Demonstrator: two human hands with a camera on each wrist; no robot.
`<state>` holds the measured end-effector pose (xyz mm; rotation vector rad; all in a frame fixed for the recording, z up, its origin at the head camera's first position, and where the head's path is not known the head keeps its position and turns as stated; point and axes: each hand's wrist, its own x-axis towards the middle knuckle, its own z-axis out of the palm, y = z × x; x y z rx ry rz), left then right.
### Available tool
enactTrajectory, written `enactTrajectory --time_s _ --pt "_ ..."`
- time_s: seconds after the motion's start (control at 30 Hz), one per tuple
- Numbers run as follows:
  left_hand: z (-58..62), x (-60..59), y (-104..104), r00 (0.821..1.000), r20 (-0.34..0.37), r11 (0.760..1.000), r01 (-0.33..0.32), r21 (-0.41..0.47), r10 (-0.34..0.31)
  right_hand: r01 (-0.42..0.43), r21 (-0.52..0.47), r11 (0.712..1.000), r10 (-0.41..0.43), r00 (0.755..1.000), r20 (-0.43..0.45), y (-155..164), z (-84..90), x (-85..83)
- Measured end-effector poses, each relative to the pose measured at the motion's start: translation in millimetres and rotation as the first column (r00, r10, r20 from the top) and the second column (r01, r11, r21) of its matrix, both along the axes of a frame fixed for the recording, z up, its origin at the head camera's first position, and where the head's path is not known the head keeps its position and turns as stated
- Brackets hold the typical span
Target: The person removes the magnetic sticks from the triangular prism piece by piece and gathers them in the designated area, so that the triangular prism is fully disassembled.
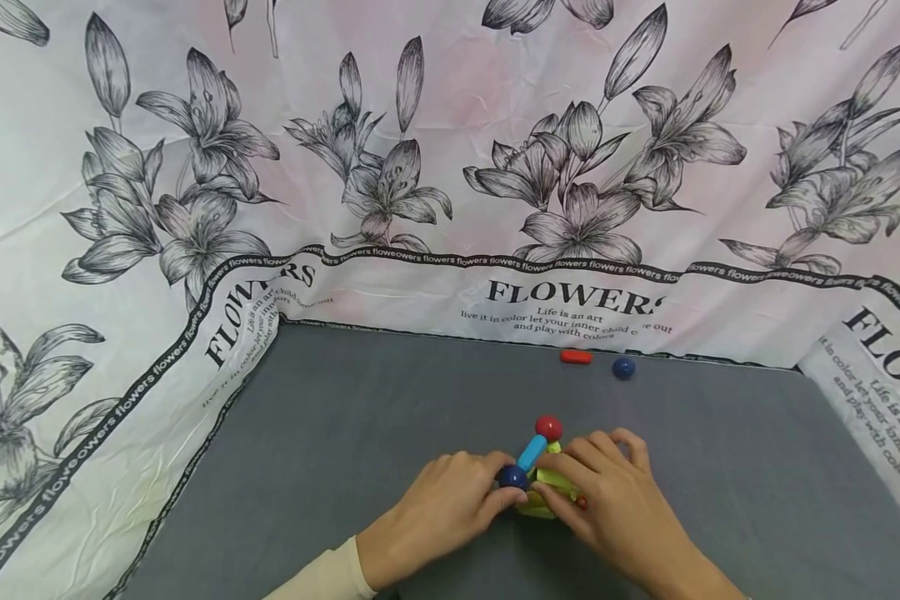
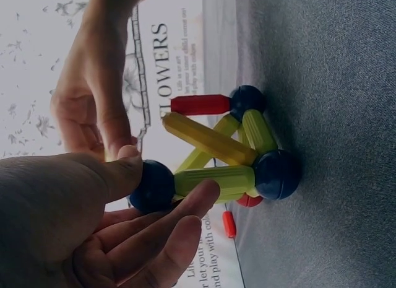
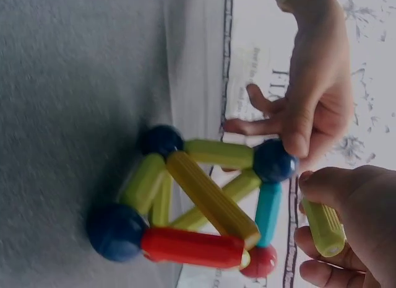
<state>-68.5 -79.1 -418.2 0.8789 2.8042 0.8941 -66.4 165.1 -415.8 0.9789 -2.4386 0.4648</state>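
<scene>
From the head view, we have both hands on a small frame of magnetic rods and balls [image 1: 540,479] on the grey cloth [image 1: 345,433]; a spare red rod [image 1: 575,357] and blue ball [image 1: 623,367] lie well apart.

At the left wrist, our left hand [image 2: 80,220] pinches the top blue ball [image 2: 151,186].

At the right wrist, our right hand [image 3: 346,229] grips a loose yellow-green rod [image 3: 323,226]. We judge we are mid-build: next, that rod's end must meet a ball.
</scene>
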Motion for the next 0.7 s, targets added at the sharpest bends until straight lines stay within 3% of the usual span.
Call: enactTrajectory --time_s 0.23,0.5,0.7 --pt "1.1 0.7 1.5 1.0 0.016 1.0 -0.001 -0.008 0.001 0.035 -0.028 0.999 -0.036 0.999 -0.026 12.2 10.0 -5.5" --pt "-1.9 0.8 1.4 0.999 0.04 1.0 -0.009 -0.007 0.009 0.069 -0.068 0.995 -0.066 0.997 0.036 27.9 10.2 -12.7" --pt "-3.1 -0.1 0.7 0.999 0.043 1.0 0.001 0.008 -0.001 0.146 -0.075 0.987 -0.14 0.987 0.076 32.3 10.6 -19.5"
